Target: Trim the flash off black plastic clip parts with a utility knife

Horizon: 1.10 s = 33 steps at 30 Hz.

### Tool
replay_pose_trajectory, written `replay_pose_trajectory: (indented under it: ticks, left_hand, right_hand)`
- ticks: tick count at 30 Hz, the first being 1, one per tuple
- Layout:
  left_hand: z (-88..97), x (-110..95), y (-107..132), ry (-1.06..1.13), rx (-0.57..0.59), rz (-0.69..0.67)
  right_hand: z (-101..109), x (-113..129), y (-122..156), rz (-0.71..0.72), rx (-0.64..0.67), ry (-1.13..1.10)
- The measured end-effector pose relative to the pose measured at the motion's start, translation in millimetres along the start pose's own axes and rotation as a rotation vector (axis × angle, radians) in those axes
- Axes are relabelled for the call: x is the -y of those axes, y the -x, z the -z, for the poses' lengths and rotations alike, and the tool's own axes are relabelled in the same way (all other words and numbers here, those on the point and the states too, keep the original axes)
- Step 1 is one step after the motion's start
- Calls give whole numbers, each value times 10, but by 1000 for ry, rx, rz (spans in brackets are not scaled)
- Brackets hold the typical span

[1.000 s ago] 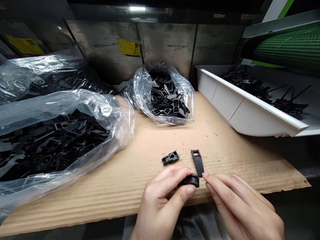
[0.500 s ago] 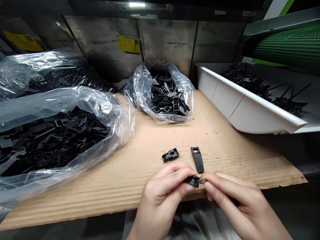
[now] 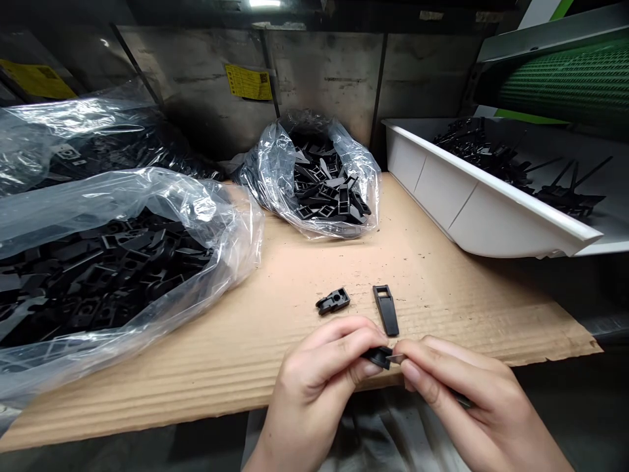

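Note:
My left hand pinches a small black plastic part between thumb and fingers near the cardboard's front edge. Closed around a small knife, my right hand holds its thin grey blade against the right end of that part. Most of the knife's handle is hidden in the palm. Just beyond the hands lie two loose pieces: a short black plastic clip piece with a round hole, and a tapered black plastic lever with a square window.
An open clear bag of black parts lies at the left, with another bag behind it. A third bag of levers stands at the back. On the right, a white bin holds black pieces below a green roller. Cardboard covers the surface.
The view has shifted slightly. Both hands keep nearly the same place and grip, and a little more of the blade shows at the part's end.

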<state>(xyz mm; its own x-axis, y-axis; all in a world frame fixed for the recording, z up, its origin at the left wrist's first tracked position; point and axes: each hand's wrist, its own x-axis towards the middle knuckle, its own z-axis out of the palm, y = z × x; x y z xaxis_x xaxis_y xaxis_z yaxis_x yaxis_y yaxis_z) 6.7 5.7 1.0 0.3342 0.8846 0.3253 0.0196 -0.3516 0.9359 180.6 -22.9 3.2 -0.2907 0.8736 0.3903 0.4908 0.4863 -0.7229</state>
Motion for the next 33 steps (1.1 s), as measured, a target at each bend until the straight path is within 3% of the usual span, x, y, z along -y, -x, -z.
replay_pose_trajectory:
  ticks: [6, 8, 11, 13, 16, 20, 23, 29, 33]
  left_hand:
    - [-13, -2, 5, 9, 12, 9]
    - [-11, -2, 6, 15, 11, 20]
    - [-3, 5, 7, -2, -20, 21]
    - [1, 11, 11, -15, -32, 22]
    - [0, 14, 29, -52, -38, 16]
    - [-18, 18, 55, -159, -84, -44]
    - [-19, 43, 66, -215, -74, -138]
    - [-30, 135, 104, -356, -62, -281]
    - [-74, 184, 110, -466, -115, -408]
  right_hand:
    - [40, 38, -88, -89, 69, -79]
    - [85, 57, -110, -175, 179, -154]
    - [142, 84, -101, -256, 459, -287]
    - [157, 83, -65, -306, 528, -452]
    - [150, 42, 11, -360, 318, -494]
    - [102, -3, 89, -101, -105, -41]
    - [37, 3, 115, -2, -177, 32]
    - [-151, -4, 107, -51, -330, 86]
    - [-247, -16, 80, 24, -416, 148]
